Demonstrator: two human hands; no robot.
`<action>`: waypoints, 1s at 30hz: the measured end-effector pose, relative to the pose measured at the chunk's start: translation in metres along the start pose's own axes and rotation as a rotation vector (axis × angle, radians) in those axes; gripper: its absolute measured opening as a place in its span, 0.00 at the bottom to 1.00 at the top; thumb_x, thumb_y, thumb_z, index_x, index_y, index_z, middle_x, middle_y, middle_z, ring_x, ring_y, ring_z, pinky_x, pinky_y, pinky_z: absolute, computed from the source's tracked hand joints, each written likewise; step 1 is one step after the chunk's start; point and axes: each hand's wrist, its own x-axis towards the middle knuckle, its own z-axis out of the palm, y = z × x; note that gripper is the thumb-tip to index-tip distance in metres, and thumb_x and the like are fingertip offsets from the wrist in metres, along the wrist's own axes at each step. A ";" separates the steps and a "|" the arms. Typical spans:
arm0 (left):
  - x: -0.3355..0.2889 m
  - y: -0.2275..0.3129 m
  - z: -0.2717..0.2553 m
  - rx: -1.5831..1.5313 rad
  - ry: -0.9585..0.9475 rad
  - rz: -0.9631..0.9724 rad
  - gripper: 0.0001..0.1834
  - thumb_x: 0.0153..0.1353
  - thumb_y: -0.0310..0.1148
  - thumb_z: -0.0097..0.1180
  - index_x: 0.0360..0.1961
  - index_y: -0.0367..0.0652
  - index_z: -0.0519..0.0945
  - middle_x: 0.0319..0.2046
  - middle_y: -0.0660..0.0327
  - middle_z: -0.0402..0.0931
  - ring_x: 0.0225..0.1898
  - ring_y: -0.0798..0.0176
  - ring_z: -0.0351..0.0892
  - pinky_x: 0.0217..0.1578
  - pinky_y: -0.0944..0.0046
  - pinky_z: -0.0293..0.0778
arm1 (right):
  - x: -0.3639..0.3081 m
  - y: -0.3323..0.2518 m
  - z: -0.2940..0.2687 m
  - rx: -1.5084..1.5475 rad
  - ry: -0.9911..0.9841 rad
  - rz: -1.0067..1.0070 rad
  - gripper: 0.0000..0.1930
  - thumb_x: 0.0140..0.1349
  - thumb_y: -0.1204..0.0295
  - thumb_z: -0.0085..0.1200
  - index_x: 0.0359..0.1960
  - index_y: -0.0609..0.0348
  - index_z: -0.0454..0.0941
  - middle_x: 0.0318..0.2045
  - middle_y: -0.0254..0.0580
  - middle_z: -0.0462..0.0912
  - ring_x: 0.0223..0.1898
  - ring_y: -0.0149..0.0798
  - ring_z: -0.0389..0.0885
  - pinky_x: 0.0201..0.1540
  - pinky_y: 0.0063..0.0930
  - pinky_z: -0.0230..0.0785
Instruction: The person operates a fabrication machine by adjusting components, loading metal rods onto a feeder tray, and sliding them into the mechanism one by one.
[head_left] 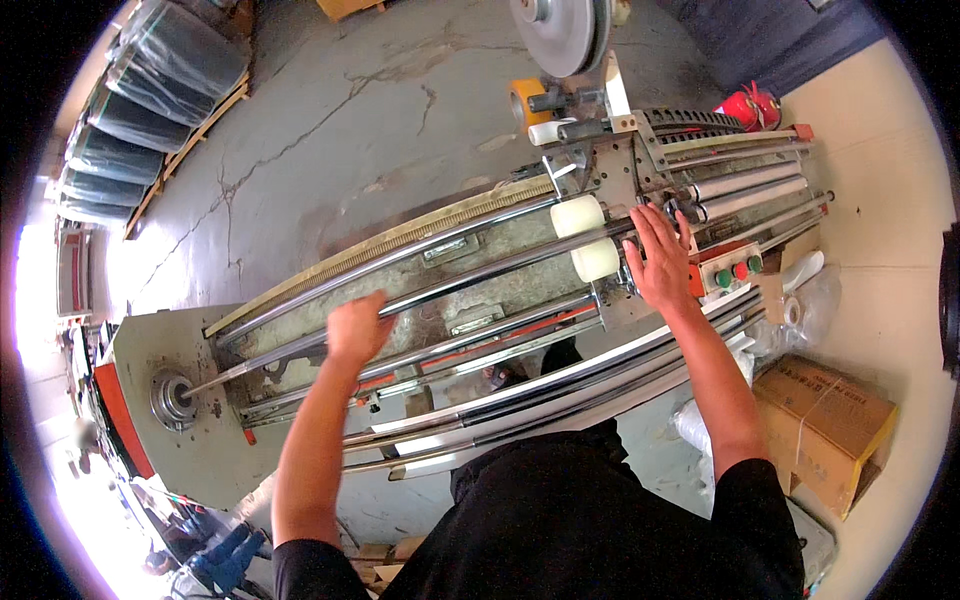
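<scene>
A long steel shaft (485,265) runs slantwise across a grey-green machine, from a round chuck (174,401) at the left to a carriage plate (612,170) at the right. My left hand (358,328) is closed around this shaft, left of its middle. The fingertips are slightly blurred. My right hand (660,258) lies beside the carriage with its fingers stretched out and holds nothing. I cannot tell if its fingertips touch the shaft's right end. Just left of that hand, a cream roller (597,260) and another cream roller (577,214) sit on either side of the shaft.
Close to my right forearm is a control box with a green button (723,279) and red buttons. Several bars (520,398) cross in front of my body. A cardboard box (826,425) stands at the right; wrapped rolls (160,80) stand far left. A person (225,555) is at lower left.
</scene>
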 end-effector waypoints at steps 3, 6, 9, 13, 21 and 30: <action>-0.032 -0.096 0.011 0.046 -0.040 -0.153 0.15 0.60 0.47 0.70 0.43 0.51 0.85 0.38 0.54 0.89 0.42 0.43 0.89 0.42 0.43 0.82 | 0.001 0.000 0.002 0.021 0.016 0.007 0.28 0.73 0.61 0.58 0.71 0.58 0.73 0.68 0.46 0.76 0.74 0.47 0.70 0.81 0.59 0.43; -0.048 -0.133 -0.002 0.007 -0.119 -0.351 0.23 0.55 0.50 0.73 0.50 0.55 0.87 0.42 0.56 0.90 0.47 0.46 0.89 0.47 0.46 0.82 | 0.001 0.002 0.001 0.054 0.005 0.016 0.27 0.72 0.62 0.59 0.70 0.59 0.74 0.68 0.46 0.77 0.74 0.47 0.70 0.80 0.59 0.44; -0.046 -0.118 -0.002 -0.035 -0.171 -0.343 0.32 0.53 0.54 0.74 0.60 0.59 0.85 0.47 0.56 0.90 0.52 0.47 0.88 0.53 0.47 0.82 | 0.000 0.004 0.002 0.085 0.019 0.016 0.27 0.71 0.63 0.59 0.69 0.59 0.74 0.68 0.47 0.77 0.73 0.47 0.71 0.80 0.61 0.45; 0.020 0.016 -0.018 -0.011 -0.252 -0.096 0.43 0.54 0.61 0.71 0.71 0.63 0.77 0.54 0.55 0.88 0.56 0.45 0.87 0.57 0.44 0.81 | -0.001 0.009 0.006 0.093 0.036 -0.044 0.27 0.72 0.62 0.57 0.69 0.61 0.74 0.67 0.48 0.78 0.73 0.49 0.71 0.79 0.64 0.46; 0.093 0.249 -0.006 -0.082 -0.013 0.163 0.40 0.59 0.54 0.72 0.69 0.50 0.75 0.56 0.49 0.85 0.59 0.46 0.84 0.63 0.48 0.76 | 0.002 0.010 -0.005 0.082 -0.003 -0.061 0.25 0.74 0.62 0.54 0.67 0.63 0.75 0.66 0.49 0.78 0.73 0.50 0.71 0.78 0.66 0.45; 0.037 0.117 0.015 -0.140 0.055 -0.121 0.28 0.57 0.48 0.74 0.56 0.49 0.84 0.49 0.54 0.87 0.52 0.46 0.86 0.55 0.46 0.79 | 0.104 0.041 0.031 0.601 -0.283 0.290 0.24 0.76 0.55 0.56 0.59 0.65 0.83 0.54 0.51 0.89 0.58 0.53 0.85 0.65 0.42 0.73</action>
